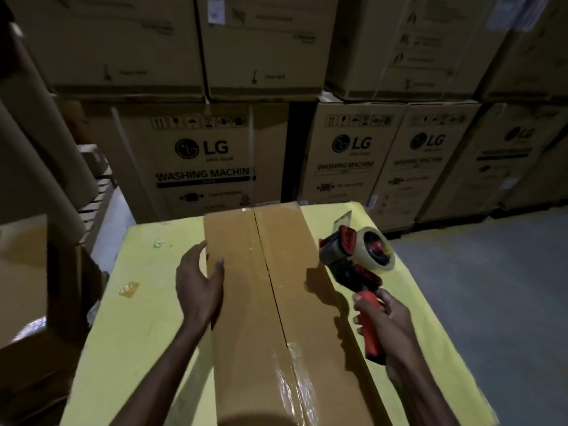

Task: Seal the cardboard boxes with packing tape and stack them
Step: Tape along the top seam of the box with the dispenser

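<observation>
Warehouse bay, dim light. One long cardboard box (239, 302) lay on a yellow table top (138, 318), its long axis running straight away from the person. The centre seam (270, 278) followed that same line.

Seam: glossy tape showed at the near end and a little at the far end. The middle stretch looked bare, with a dark gap between the flaps.

Left hand (198, 284): laid flat against the box's left edge about halfway along, fingers straight, thumb up on the top face. It was steadying the box, not gripping it.

Right hand (384, 324): clamped round the red handle of the tape dispenser (347, 256). The head was held up over the box's right edge, with the clear roll (379, 252) facing right.

Key relation: the seam lay to the left of the dispenser, which stood off it to the right. The right hand was the nearer to the untaped stretch. My guess was that the head would need to come left onto the seam and then run along the long axis.

Count:
- one box on the table
- one dispenser
- one roll
- one scrap of tape (129, 289) stuck to the yellow top, left of the box
- four LG washing-machine cartons (199, 155) in the lower row behind, with more stacked above
</observation>
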Available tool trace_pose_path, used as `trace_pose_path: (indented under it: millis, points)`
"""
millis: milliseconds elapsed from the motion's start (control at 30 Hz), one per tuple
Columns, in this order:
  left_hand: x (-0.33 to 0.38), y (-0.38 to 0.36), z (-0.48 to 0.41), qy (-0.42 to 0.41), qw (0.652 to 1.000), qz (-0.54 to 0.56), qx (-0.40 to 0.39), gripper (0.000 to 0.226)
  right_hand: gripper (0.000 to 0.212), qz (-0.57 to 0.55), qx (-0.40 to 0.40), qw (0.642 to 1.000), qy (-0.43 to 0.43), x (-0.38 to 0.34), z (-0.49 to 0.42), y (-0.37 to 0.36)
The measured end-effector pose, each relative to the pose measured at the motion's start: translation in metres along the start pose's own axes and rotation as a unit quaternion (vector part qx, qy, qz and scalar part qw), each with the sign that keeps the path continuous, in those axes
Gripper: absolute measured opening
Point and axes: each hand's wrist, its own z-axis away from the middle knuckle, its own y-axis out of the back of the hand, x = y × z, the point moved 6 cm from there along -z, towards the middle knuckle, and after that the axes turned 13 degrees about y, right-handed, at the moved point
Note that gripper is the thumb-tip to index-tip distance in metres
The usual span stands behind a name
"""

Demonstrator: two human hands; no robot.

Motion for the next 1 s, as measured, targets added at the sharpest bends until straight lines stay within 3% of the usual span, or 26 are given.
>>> trace_pose_path:
  millis: [33, 100, 167, 267, 500, 700, 867, 1000]
  points:
    - [0.022, 0.004, 0.011, -0.038, 0.998, 0.054, 0.000, 0.035, 0.025, 0.002, -0.011, 1.000, 0.001, 0.001, 0.001, -0.012]
    - [0.057, 0.002, 0.027, -0.030, 0.985, 0.129, -0.108, 0.022, 0.032, 0.003, -0.015, 1.000, 0.019, -0.001, 0.005, -0.032]
    - [0.073, -0.014, 0.043, 0.092, 0.949, 0.149, -0.263, 0.030, 0.038, 0.041, -0.012, 0.998, 0.051, -0.006, 0.009, -0.046]
    - [0.069, -0.028, 0.054, 0.255, 0.878, 0.182, -0.362, 0.057, 0.045, 0.091, -0.025, 0.991, 0.094, -0.014, 0.016, -0.060]
    - [0.060, -0.028, 0.051, 0.303, 0.830, 0.148, -0.444, 0.078, 0.055, 0.162, -0.038, 0.976, 0.142, -0.018, 0.018, -0.064]
    - [0.054, -0.028, 0.046, 0.360, 0.753, 0.299, -0.463, 0.042, 0.060, 0.160, -0.031, 0.973, 0.162, -0.016, 0.015, -0.058]
    - [0.052, -0.028, 0.049, 0.370, 0.753, 0.296, -0.457, 0.025, 0.059, 0.158, -0.027, 0.971, 0.175, -0.015, 0.016, -0.052]
    - [0.052, -0.031, 0.047, 0.382, 0.748, 0.292, -0.457, 0.033, 0.060, 0.155, -0.029, 0.971, 0.181, -0.014, 0.019, -0.052]
